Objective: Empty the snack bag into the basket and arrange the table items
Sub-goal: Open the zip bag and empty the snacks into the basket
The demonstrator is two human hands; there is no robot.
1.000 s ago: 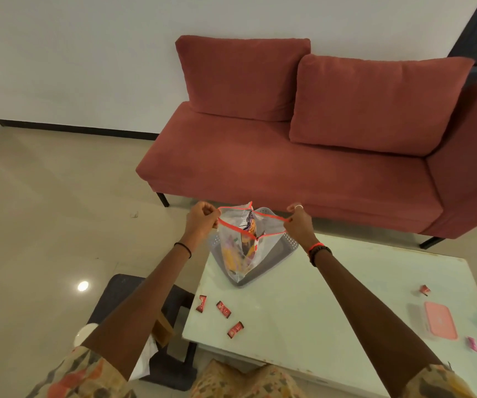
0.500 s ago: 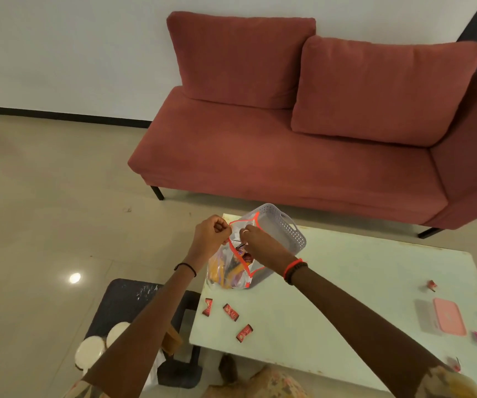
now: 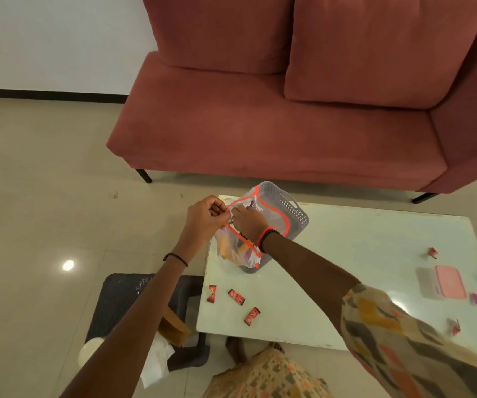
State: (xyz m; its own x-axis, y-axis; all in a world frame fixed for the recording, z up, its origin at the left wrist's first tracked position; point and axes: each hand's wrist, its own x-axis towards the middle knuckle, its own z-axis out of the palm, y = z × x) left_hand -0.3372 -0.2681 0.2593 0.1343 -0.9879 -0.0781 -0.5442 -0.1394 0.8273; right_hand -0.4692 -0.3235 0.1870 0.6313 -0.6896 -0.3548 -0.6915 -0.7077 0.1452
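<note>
Snack bag (image 3: 238,248): clear zip pouch, red-edged mouth gaping upward, standing in the grey basket (image 3: 291,209) at the table's (image 3: 346,254) near-left corner. Left hand (image 3: 207,216) pinches the rim shut-fisted; right hand (image 3: 247,221) reaches inside (fingers hidden, grip undeterminable). Contents directly beneath both hands.

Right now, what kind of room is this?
Probably a living room in a home. There is a red sofa with big cushions against the wall, a low white coffee table in front of it, and a basket with a snack bag on the table.
</note>
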